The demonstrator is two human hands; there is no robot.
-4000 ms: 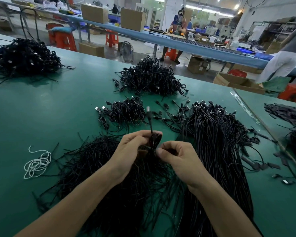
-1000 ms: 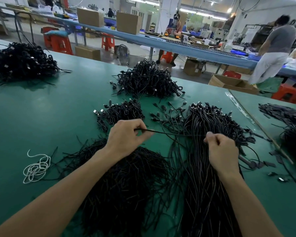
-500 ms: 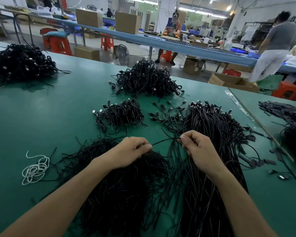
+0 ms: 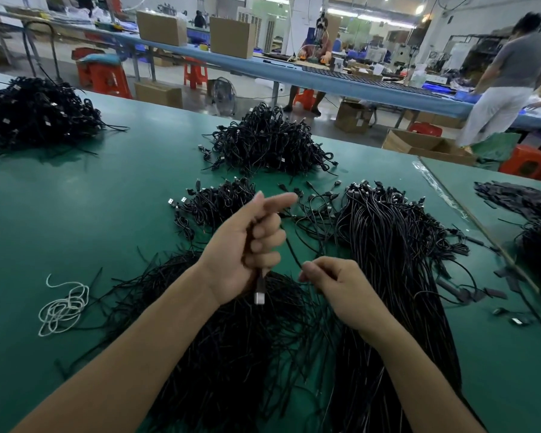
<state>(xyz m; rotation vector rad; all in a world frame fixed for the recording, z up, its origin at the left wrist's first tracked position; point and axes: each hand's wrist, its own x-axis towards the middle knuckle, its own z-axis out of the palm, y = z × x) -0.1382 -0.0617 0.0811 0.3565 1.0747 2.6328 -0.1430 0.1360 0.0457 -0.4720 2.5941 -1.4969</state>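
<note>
From the head view, the left hand point(image 4: 247, 254) is raised above the green counter point(image 4: 85, 214), its three lower fingers curled round a thin black cable point(image 4: 292, 252) while the forefinger and thumb stick out forward; the cable's plug point(image 4: 259, 293), black with a silver tip, hangs straight down below the heel of that hand, blurred. The cable loops out from the fist and down to the right hand point(image 4: 341, 285), which sits lower and just beside it, fingers bent, pinching the strand between thumb and forefinger. Both hands hover over a loose pile point(image 4: 231, 354) of short black strands spread on the counter; just to its right lies a long bundle point(image 4: 394, 270) of cables laid lengthways, plugs at the far end. Beyond the hands sits a small heap point(image 4: 216, 203) of coiled cables; further back a larger heap point(image 4: 269, 142); well off to the left another heap point(image 4: 35, 110). A tangled white cord point(image 4: 63, 307) lies apart on the left. Cardboard boxes point(image 4: 161, 28) stand on a far bench; a person point(image 4: 512, 73) stands at the right.
</note>
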